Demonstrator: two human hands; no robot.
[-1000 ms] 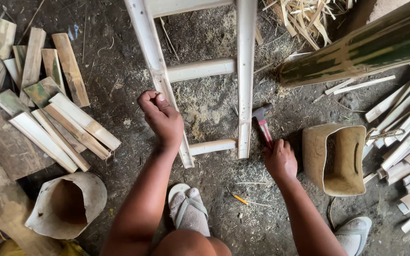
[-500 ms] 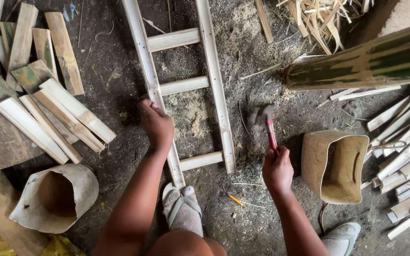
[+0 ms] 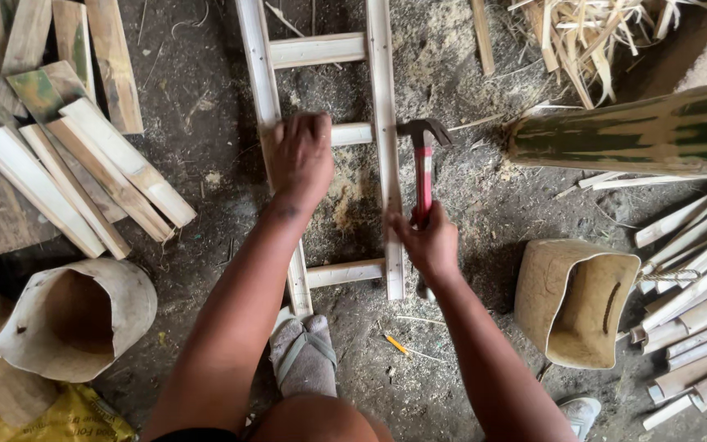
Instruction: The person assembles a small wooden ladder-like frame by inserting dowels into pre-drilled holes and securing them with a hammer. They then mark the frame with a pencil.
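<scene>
A small ladder-like frame of pale split wood lies on the dirt floor, two long rails joined by short rungs. My left hand presses down on the left rail where the middle rung meets it. My right hand grips the red handle of a claw hammer. The hammer's dark head rests against the right rail at the middle rung. My sandalled foot stands on the near end of the left rail.
A pile of split wood slats lies at the left, more slats at the right. A thick green bamboo pole lies at the upper right. Two woven sacks stand open near me. A yellow pencil lies on the ground.
My left hand slid up the left rail to the middle rung. My right hand brought the hammer from beside the frame to the right rail at that rung.
</scene>
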